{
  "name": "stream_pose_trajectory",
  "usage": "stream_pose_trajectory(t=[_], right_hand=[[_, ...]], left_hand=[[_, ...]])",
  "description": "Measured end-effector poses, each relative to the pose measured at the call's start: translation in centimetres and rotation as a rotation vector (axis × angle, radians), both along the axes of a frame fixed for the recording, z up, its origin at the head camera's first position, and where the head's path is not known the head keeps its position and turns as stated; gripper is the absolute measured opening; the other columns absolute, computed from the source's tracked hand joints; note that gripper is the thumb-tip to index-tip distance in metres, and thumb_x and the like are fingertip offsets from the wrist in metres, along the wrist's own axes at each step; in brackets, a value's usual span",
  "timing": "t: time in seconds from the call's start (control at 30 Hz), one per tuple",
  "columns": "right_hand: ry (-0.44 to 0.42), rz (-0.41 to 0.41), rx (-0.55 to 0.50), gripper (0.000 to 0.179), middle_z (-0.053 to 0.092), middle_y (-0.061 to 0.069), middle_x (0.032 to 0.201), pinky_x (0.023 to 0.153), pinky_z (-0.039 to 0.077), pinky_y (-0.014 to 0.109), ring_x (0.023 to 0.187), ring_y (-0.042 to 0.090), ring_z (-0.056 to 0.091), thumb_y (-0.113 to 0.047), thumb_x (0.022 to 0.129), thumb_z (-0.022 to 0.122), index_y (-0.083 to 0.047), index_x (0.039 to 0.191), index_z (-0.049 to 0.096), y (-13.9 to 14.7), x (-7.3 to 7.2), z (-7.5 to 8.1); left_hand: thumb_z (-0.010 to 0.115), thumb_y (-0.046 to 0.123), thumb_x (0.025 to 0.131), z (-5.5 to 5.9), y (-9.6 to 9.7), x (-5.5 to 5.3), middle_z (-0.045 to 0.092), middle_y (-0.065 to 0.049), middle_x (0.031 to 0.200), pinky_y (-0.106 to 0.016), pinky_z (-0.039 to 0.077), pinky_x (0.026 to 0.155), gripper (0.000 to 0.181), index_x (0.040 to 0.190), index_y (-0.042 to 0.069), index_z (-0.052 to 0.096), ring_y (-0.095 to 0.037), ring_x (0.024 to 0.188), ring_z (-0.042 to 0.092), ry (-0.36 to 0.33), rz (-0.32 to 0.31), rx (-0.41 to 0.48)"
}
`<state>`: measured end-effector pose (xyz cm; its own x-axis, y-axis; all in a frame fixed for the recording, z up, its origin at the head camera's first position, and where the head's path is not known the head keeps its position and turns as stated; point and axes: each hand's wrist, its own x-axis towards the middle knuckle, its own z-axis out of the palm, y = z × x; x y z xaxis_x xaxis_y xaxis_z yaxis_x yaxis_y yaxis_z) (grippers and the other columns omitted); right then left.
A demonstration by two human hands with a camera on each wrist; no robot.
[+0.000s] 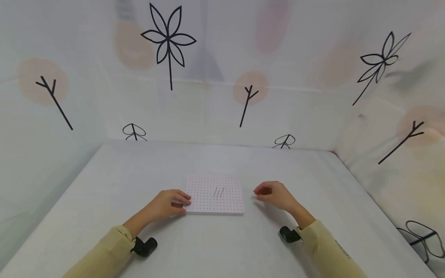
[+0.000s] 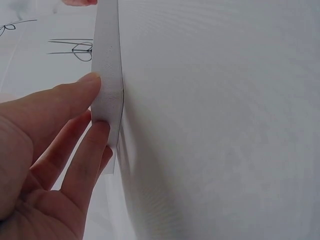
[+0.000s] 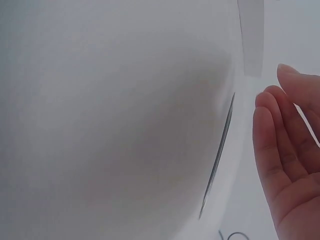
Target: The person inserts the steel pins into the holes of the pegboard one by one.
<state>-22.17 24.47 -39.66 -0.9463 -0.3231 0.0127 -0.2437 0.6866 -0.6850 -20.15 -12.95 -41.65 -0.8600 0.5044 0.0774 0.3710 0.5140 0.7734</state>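
Note:
A white pegboard (image 1: 201, 206) with rows of small holes lies flat on the table, three thin metal pins (image 1: 218, 192) standing slightly slanted from it. My left hand (image 1: 165, 204) holds the board's near left corner. In the left wrist view, the thumb (image 2: 82, 92) is at the upper edge and a finger (image 2: 92, 145) presses the side face. Right of the board, my right hand (image 1: 278, 197) hovers with fingers loosely bent and a gap to the thumb, nothing seen between them. Beside it in the right wrist view lies a thin metal pin (image 3: 217, 156) on the tablecloth.
A white cloth covers the table (image 1: 215, 247). Printed fabric walls (image 1: 208, 116) with leaf and twig drawings rise behind it and at both sides. Dark wrist cameras (image 1: 145, 247) sit below both sleeves.

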Motion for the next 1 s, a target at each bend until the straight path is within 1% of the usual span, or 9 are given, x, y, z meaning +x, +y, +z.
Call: stream_pose_trajectory(t=[0.13, 0.27, 0.37, 0.5, 0.7, 0.8, 1.0], right_hand=[[0.003, -0.022, 0.005, 0.011, 0.066, 0.000, 0.090, 0.074, 0.051, 0.031, 0.081, 0.016, 0.059, -0.005, 0.081, 0.070, -0.007, 0.092, 0.069, 1.0, -0.1, -0.1], [0.004, -0.033, 0.016, 0.011, 0.065, 0.000, 0.089, 0.073, 0.051, 0.031, 0.081, 0.016, 0.059, -0.007, 0.081, 0.071, -0.007, 0.091, 0.069, 1.8, -0.1, -0.2], [0.003, -0.043, 0.022, 0.011, 0.065, 0.000, 0.088, 0.072, 0.051, 0.031, 0.080, 0.016, 0.059, -0.007, 0.081, 0.071, -0.007, 0.091, 0.070, 2.3, -0.1, -0.2], [0.000, -0.056, 0.027, 0.012, 0.064, 0.000, 0.087, 0.071, 0.051, 0.032, 0.080, 0.017, 0.059, -0.007, 0.080, 0.071, -0.006, 0.092, 0.070, 3.0, -0.1, 0.0], [-0.003, -0.070, 0.042, 0.013, 0.064, 0.001, 0.087, 0.070, 0.050, 0.030, 0.080, 0.017, 0.059, -0.008, 0.081, 0.071, -0.004, 0.094, 0.070, 3.9, -0.3, 0.1], [-0.009, -0.062, 0.050, 0.013, 0.064, 0.002, 0.087, 0.070, 0.050, 0.029, 0.079, 0.017, 0.058, -0.007, 0.081, 0.070, -0.003, 0.094, 0.070, 4.1, -0.6, 0.0], [-0.061, -0.049, 0.045, 0.013, 0.063, 0.003, 0.087, 0.068, 0.050, 0.030, 0.078, 0.017, 0.056, -0.005, 0.081, 0.070, -0.002, 0.094, 0.069, 4.0, -1.2, -0.4]], left_hand=[[0.076, 0.002, 0.075, 0.0, 0.0, -0.1, 0.063, -0.007, 0.108, -0.024, 0.054, 0.078, 0.022, 0.096, 0.002, 0.072, -0.022, 0.097, 0.062, 0.018, -0.023, 0.004], [0.076, 0.003, 0.075, 0.0, -0.1, -0.1, 0.064, -0.007, 0.107, -0.024, 0.054, 0.078, 0.022, 0.096, 0.002, 0.072, -0.022, 0.097, 0.062, 0.033, -0.024, -0.005], [0.076, 0.003, 0.075, 0.0, -0.1, 0.0, 0.063, -0.007, 0.107, -0.025, 0.053, 0.078, 0.022, 0.096, 0.002, 0.072, -0.022, 0.098, 0.062, 0.021, -0.008, -0.009], [0.076, 0.002, 0.074, 0.0, -0.1, 0.0, 0.063, -0.007, 0.108, -0.025, 0.053, 0.079, 0.022, 0.096, 0.003, 0.072, -0.023, 0.099, 0.061, -0.013, 0.010, -0.002], [0.077, 0.003, 0.074, -0.1, -0.1, 0.0, 0.063, -0.006, 0.108, -0.026, 0.053, 0.079, 0.022, 0.096, 0.003, 0.072, -0.023, 0.099, 0.061, -0.011, 0.010, -0.004], [0.077, 0.003, 0.074, -0.1, -0.1, 0.0, 0.063, -0.006, 0.108, -0.026, 0.053, 0.079, 0.022, 0.096, 0.003, 0.072, -0.023, 0.099, 0.062, -0.012, 0.010, -0.005], [0.077, 0.004, 0.074, 0.0, 0.0, 0.0, 0.063, -0.006, 0.108, -0.026, 0.053, 0.079, 0.022, 0.096, 0.003, 0.072, -0.024, 0.100, 0.061, -0.017, 0.015, -0.003]])
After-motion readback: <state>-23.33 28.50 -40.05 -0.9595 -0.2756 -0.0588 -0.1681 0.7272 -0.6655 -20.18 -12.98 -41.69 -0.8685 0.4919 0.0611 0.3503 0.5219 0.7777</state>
